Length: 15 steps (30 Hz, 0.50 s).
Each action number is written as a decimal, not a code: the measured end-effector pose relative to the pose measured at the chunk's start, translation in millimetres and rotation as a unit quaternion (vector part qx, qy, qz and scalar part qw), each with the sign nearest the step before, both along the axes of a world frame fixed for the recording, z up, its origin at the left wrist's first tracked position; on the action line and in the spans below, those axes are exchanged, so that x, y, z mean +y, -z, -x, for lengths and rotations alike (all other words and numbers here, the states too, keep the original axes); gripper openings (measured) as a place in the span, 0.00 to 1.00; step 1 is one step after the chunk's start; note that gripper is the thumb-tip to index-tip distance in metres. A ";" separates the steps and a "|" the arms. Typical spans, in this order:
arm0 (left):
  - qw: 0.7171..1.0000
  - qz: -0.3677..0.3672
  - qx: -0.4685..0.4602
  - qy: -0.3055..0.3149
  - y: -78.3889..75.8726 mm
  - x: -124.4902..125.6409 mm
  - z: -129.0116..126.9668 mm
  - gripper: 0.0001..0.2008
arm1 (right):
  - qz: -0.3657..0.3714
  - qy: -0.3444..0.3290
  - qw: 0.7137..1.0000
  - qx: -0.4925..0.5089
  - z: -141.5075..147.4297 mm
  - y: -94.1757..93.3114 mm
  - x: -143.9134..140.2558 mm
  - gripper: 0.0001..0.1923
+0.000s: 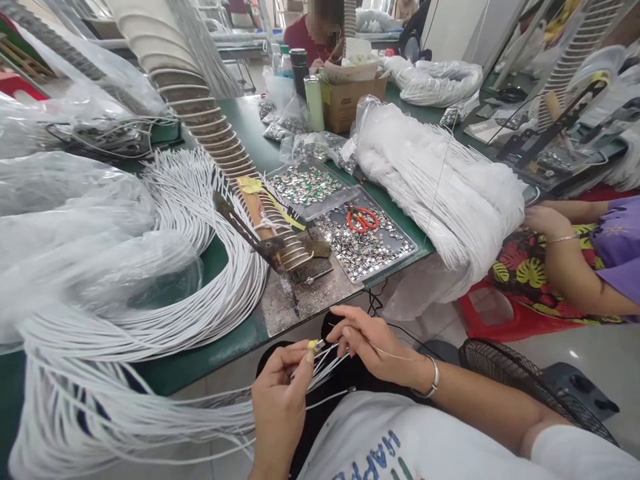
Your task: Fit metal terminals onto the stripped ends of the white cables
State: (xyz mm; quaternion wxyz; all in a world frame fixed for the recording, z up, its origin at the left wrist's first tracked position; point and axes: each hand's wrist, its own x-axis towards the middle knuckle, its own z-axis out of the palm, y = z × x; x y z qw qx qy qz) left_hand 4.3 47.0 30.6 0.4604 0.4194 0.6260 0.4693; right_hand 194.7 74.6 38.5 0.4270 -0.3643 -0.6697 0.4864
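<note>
A worker's left hand (281, 390) and right hand (367, 343) meet just below the near edge of a green worktable (240, 133), both pinching a small bunch of white cords (327, 359). The left thumb and forefinger close narrowly on the cord ends, where a tiny yellowish tip shows; what that tip is cannot be made out. The right fingers curl around the same strands from the other side, and a thin wire trails from them toward the wrist, which wears a silver bangle (433, 380). The cords run off to the left of the hands into a far larger sweep of white cords (200, 267) that arcs across the table and spills over its near edge, partly buried under clear plastic bags (75, 220).

Beyond the hands, on the table's near edge, sits a worn metal plate carrying a small press tool (280, 250), its working parts too dark and cluttered to read. Just right of the tool, a tray (406, 252) of small metal pieces holds red-handled scissors (363, 219); a second tray lies behind it. Right of the trays, a thick bundle of white cords in plastic (440, 180) hangs off the table. A co-worker's hand (543, 219) rests against that bundle, the person's body cut off by the frame's right edge. At the table's far end sit a cardboard box (350, 100) and another seated person, mostly hidden behind it. A floor fan (520, 380) is partly covered by the worker's right forearm.
</note>
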 end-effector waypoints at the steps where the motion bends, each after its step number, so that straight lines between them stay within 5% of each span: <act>1: 1.000 -0.002 -0.002 -0.009 0.3 1.9 -0.2 0.12 | 0.010 -0.005 1.000 0.003 0.4 0.0 0.2 0.16; 5: 0.999 -0.020 -0.017 -0.043 2.1 11.2 -0.8 0.11 | 0.015 0.005 0.999 -0.040 5.7 -4.0 4.9 0.07; 11: 0.996 -0.055 -0.046 -0.060 4.6 24.4 -2.0 0.10 | -0.136 0.089 0.985 -0.063 19.7 -9.1 17.2 0.04; 15: 0.995 -0.054 -0.056 -0.058 2.8 29.5 -3.9 0.09 | -0.149 0.084 0.985 -0.038 28.2 -8.1 21.7 0.03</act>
